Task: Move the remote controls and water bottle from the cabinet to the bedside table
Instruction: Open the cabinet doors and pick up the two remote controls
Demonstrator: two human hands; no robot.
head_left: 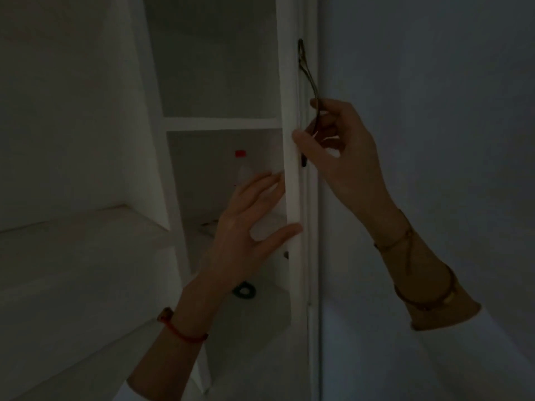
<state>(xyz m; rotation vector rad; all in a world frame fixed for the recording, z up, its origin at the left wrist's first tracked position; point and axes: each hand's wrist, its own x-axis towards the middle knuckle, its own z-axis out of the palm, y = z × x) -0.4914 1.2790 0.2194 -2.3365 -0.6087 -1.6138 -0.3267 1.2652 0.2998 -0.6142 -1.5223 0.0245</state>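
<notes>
The room is dim. A white cabinet (220, 123) stands ahead with its door (291, 82) swung out edge-on. On the middle shelf a clear water bottle (242, 169) with a red cap stands upright. My left hand (246, 227) reaches into that shelf with fingers spread, thumb against the door edge, just below and in front of the bottle. Something small and pale, possibly a remote (208, 225), lies on the shelf behind my left hand, mostly hidden. My right hand (341, 157) is closed around the metal door handle (308, 73).
A dark ring-shaped object (244, 291) lies on the shelf below. A white ledge (86, 227) juts out at the left. A grey wall (434, 111) fills the right side, close behind the open door.
</notes>
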